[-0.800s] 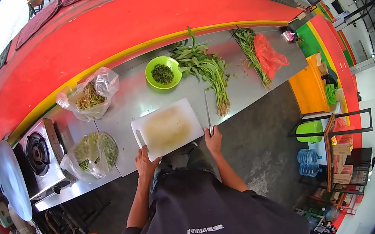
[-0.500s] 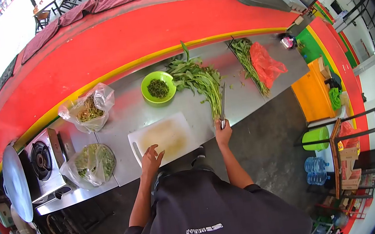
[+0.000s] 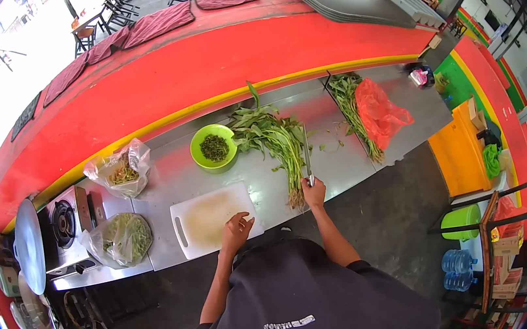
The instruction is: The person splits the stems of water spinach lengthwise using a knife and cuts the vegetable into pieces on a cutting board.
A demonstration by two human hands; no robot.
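My right hand point(image 3: 314, 192) is closed round the handle of a knife point(image 3: 307, 152), whose blade points away over the steel counter. Just left of the blade lies a bunch of leafy greens point(image 3: 281, 146), its roots towards me. My left hand point(image 3: 237, 231) hovers at the right part of the white cutting board point(image 3: 195, 222), fingers bent and apart, holding nothing. The board bears a brownish-green stain. Behind it, a green bowl point(image 3: 216, 164) holds chopped dark greens.
Two plastic bags of greens point(image 3: 126, 239) point(image 3: 126, 171) rest by the gas stove point(image 3: 63, 222). To the right are more greens point(image 3: 352, 111) and a red plastic bag point(image 3: 379, 114). A red wall point(image 3: 198, 61) runs behind the counter point(image 3: 276, 212).
My left hand has come off the board's near edge and moved right. My right hand has lifted the knife and brought it beside the greens' stems. The view has shifted.
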